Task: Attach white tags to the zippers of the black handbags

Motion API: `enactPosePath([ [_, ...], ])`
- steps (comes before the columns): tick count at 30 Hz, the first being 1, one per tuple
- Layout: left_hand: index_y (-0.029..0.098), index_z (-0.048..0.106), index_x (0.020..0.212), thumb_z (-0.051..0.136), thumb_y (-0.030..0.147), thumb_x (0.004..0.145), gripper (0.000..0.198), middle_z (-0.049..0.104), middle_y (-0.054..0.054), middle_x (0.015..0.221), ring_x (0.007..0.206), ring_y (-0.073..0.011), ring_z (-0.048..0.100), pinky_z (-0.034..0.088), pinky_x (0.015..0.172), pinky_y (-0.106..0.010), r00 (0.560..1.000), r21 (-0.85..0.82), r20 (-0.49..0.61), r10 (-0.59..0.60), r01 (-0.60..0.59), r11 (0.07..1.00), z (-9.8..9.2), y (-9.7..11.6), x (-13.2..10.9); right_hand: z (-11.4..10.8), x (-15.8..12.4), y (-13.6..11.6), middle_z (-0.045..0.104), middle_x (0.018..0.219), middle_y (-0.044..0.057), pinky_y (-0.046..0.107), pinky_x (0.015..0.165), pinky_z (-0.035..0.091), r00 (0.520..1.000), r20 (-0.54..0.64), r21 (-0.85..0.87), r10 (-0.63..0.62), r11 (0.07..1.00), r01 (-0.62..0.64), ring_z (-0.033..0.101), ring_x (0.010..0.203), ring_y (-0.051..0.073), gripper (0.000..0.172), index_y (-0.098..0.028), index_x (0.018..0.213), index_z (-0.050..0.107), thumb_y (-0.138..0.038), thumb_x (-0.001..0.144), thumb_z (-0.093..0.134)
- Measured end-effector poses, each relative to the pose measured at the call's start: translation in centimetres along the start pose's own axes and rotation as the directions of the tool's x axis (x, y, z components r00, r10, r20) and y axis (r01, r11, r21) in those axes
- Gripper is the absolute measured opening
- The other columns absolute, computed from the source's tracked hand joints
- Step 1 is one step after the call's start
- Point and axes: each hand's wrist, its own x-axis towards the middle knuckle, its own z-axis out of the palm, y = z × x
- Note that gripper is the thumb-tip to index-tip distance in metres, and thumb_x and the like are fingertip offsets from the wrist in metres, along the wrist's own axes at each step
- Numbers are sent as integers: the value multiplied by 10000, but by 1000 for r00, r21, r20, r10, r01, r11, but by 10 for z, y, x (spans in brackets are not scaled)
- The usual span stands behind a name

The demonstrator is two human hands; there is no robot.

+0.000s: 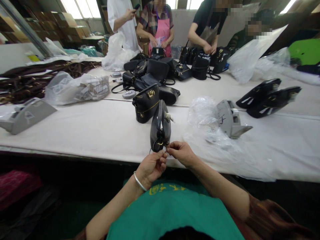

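Observation:
A small black handbag (160, 128) stands end-on at the table edge, with a handle arched over its top and gold hardware at the near end. My left hand (153, 166), with a pale bangle at the wrist, is closed in a pinch just below that end. From the right, my right hand (181, 153) pinches at the same spot, its fingertips against the bag. A tiny whitish bit shows between the fingertips; I cannot make out what it is. Just behind stands another black handbag (146, 105) with gold zips and a gold emblem.
A pile of black bags (156, 71) lies beyond. Grey tape dispensers (30, 115) sit left and right. Clear plastic (202, 123) spreads at right, near more black bags (268, 98). Brown straps (50, 75) lie far left. Several people stand across the white table (75, 128).

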Motion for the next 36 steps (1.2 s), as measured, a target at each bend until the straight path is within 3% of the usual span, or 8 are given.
enactPosePath([
  [4, 79, 614, 844, 545, 111, 945, 127, 615, 2, 693, 435, -19, 552, 472, 382, -122, 998, 17, -55, -39, 40, 999, 4, 5, -3, 2, 0, 2, 715, 713, 10, 266, 672, 481, 990, -61, -145, -125, 983, 116, 634, 677, 157, 151, -180, 743, 716, -305, 744, 632],
  [8, 87, 608, 849, 520, 98, 955, 139, 617, 8, 673, 417, -16, 551, 457, 367, -116, 994, 13, -88, -69, 71, 997, 7, 7, -6, 6, -2, 1, 717, 714, 12, 266, 664, 479, 986, -83, -215, -146, 969, 125, 638, 682, 165, 163, -183, 741, 713, -311, 755, 613],
  [17, 89, 620, 825, 552, 109, 940, 134, 628, 4, 653, 383, -14, 526, 438, 348, -112, 985, 46, -157, -72, 80, 996, 13, 8, -10, 15, 5, 3, 617, 548, -13, 232, 515, 406, 996, -81, -132, 33, 990, -44, 520, 510, 115, 180, -177, 605, 623, -326, 703, 603],
  [23, 85, 661, 854, 663, 130, 876, 50, 664, -34, 707, 457, -32, 562, 492, 416, -123, 987, 87, -126, 97, -86, 992, 8, -3, -8, 6, 14, 9, 534, 488, -42, 225, 475, 319, 994, -79, -296, 77, 950, -97, 449, 485, 98, 210, -174, 561, 586, -321, 696, 651],
  [27, 82, 685, 859, 729, 149, 823, 88, 688, -57, 758, 509, -47, 571, 512, 447, -140, 963, 166, -103, 247, -228, 959, 7, -13, -7, 0, 3, 6, 630, 596, -9, 239, 540, 383, 998, -32, -307, 48, 950, -56, 529, 569, 127, 164, -162, 664, 679, -320, 708, 667],
  [32, 105, 710, 895, 842, 300, 705, 303, 690, -39, 777, 537, -63, 577, 502, 454, -159, 902, 298, -82, 423, -383, 874, 4, -24, -3, 2, -16, -7, 715, 750, 31, 258, 600, 457, 999, 17, -58, 34, 998, -33, 598, 634, 149, 279, -162, 840, 740, -401, 805, 599],
  [36, 119, 714, 907, 811, 400, 722, 350, 701, -42, 802, 559, -84, 604, 515, 483, -185, 822, 469, -39, 568, -487, 737, -2, -31, 3, 7, -18, -10, 715, 731, 37, 280, 665, 486, 993, -102, -85, -53, 995, 44, 633, 685, 173, 215, -159, 777, 724, -357, 786, 640],
])
